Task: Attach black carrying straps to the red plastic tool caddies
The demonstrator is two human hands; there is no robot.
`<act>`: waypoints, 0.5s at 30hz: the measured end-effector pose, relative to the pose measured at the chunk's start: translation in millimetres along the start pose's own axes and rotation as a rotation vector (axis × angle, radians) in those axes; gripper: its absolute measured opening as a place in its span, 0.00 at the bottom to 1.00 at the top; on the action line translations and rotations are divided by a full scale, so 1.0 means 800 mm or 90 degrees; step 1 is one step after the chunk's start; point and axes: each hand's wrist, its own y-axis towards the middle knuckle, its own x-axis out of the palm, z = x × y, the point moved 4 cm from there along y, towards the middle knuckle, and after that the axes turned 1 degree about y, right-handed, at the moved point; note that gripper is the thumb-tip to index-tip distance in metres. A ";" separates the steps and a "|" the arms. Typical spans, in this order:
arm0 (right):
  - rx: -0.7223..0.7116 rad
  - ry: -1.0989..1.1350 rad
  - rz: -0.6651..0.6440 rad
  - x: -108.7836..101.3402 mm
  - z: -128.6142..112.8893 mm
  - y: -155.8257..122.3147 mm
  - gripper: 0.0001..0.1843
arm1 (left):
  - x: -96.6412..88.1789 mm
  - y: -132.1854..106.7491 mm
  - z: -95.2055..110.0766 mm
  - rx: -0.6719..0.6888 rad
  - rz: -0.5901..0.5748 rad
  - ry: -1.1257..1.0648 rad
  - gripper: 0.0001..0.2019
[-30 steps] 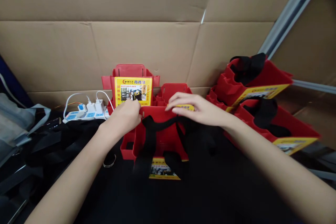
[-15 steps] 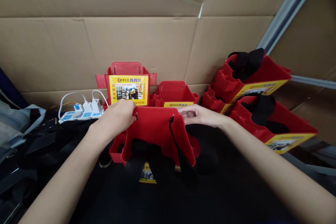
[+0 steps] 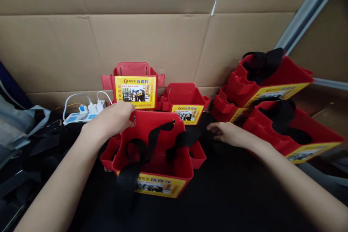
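A red plastic tool box with side pockets and a yellow printed label stands before me on the black surface. My left hand is closed on the upper left corner of its tall back panel, beside a slot. Black webbing strap passes by the slot at the panel's right, lies curled inside the box and hangs over its front left edge. To the right of the box, my right hand is closed, its fingertips at the strap's far end; the grip itself is partly hidden in the dark.
Behind stand two more red boxes, a taller one and a lower one. Several strapped red boxes are stacked at right. A white power strip with plugged chargers lies at left. A cardboard wall closes the back.
The box has tipped back, so its inside and front label now show. My right hand has left the panel's right edge and moved right, the strap stretching toward it.
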 end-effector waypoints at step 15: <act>-0.011 0.048 0.045 0.017 -0.027 0.028 0.12 | -0.003 -0.001 0.000 0.018 -0.024 -0.004 0.03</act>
